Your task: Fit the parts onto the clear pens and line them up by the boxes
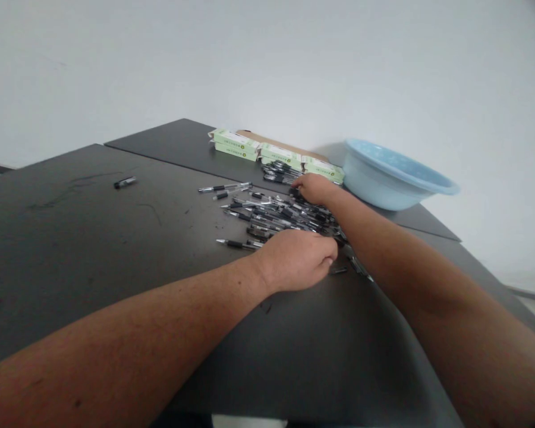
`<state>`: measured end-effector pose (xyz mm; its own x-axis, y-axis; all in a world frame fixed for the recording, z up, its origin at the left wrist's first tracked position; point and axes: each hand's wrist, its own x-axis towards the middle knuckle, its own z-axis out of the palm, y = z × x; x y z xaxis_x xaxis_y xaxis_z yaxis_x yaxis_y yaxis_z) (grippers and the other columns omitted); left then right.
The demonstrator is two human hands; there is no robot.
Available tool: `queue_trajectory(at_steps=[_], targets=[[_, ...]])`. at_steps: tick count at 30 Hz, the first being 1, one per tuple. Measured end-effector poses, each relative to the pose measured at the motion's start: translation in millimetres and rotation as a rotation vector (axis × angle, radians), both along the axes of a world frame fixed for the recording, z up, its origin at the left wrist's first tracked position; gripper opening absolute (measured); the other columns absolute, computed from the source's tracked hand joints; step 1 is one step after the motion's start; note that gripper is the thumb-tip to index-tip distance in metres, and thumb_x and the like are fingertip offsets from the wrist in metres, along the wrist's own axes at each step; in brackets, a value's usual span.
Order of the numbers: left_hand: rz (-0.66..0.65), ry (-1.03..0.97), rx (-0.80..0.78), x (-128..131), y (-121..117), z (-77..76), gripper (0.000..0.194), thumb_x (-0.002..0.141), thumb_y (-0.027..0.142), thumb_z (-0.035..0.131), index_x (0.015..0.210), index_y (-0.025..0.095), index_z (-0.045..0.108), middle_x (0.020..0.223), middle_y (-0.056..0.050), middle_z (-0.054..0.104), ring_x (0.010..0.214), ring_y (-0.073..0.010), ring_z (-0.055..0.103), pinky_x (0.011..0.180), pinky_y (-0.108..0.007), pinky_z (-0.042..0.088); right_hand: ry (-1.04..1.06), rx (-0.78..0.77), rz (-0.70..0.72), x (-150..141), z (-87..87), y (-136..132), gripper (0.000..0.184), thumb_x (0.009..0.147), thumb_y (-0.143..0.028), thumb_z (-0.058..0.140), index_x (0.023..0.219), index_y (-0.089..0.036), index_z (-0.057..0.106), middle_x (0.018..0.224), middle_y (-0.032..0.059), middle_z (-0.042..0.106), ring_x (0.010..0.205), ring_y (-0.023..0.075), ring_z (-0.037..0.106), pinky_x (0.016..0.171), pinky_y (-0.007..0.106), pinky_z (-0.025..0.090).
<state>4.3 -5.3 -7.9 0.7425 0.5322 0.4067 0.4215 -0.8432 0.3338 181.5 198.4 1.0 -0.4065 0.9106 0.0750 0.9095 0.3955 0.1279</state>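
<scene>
A loose pile of clear-barrelled gel pens (271, 221) with black grips lies on the dark table. My left hand (296, 260) is at the pile's near edge, fingers curled closed; whatever they hold is hidden. Farther back, my right hand (317, 189) reaches over the pile with its fingers bent down and closed on a pen, of which only a dark part shows beneath the fingertips. Just beyond those fingertips is a neater bundle of pens (280, 170), lying side by side. A few pens (359, 268) stick out under my right forearm.
Green-and-white cartons (236, 144) stand in a row behind the pens, with brown cardboard (285, 144) behind them. A light blue basin (383, 181) stands at the back right. One short pen piece (125, 182) lies apart on the left. A seam crosses the dark table (71, 238).
</scene>
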Motion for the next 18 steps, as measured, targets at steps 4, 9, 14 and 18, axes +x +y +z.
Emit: queue_trajectory(at_steps=[4, 9, 14, 18], targets=[[-0.007, -0.009, -0.005, 0.0, 0.0, 0.3, 0.022, 0.099, 0.025, 0.05, 0.099, 0.021, 0.072, 0.098, -0.006, 0.077, 0.093, -0.0254, 0.074, 0.081, -0.036, 0.056, -0.03, -0.017, 0.033, 1.8, 0.9, -1.9, 0.042, 0.093, -0.018, 0.056, 0.125, -0.027, 0.082, 0.13, 0.0051, 0.079, 0.123, 0.0269, 0.07, 0.109, 0.036, 0.05], [-0.015, -0.003, -0.011, 0.4, 0.2, 0.0, 0.021, 0.098, 0.024, 0.05, 0.098, 0.021, 0.071, 0.098, -0.006, 0.076, 0.092, -0.026, 0.074, 0.08, -0.037, 0.056, -0.037, -0.037, 0.076, 14.0, 3.5, -12.0, 0.042, 0.09, -0.019, 0.059, 0.124, -0.03, 0.082, 0.126, 0.0022, 0.081, 0.119, 0.0266, 0.072, 0.106, 0.036, 0.051], [-0.014, -0.008, -0.003, 0.4, 0.1, 0.2, 0.021, 0.098, 0.023, 0.051, 0.098, 0.021, 0.072, 0.097, -0.006, 0.077, 0.091, -0.0252, 0.073, 0.079, -0.038, 0.056, -0.02, -0.046, 0.078, 25.2, 3.9, -26.2, 0.041, 0.092, -0.021, 0.058, 0.122, -0.032, 0.083, 0.125, 0.0008, 0.081, 0.116, 0.0258, 0.073, 0.103, 0.036, 0.053], [-0.005, 0.011, 0.001, -0.1, -0.1, 0.7, 0.022, 0.099, 0.024, 0.051, 0.099, 0.021, 0.072, 0.098, -0.005, 0.077, 0.092, -0.0249, 0.074, 0.08, -0.037, 0.055, -0.004, -0.06, 0.078, 28.7, 4.0, -42.2, 0.039, 0.093, -0.021, 0.057, 0.12, -0.03, 0.083, 0.125, 0.0023, 0.081, 0.117, 0.0262, 0.072, 0.104, 0.037, 0.053]])
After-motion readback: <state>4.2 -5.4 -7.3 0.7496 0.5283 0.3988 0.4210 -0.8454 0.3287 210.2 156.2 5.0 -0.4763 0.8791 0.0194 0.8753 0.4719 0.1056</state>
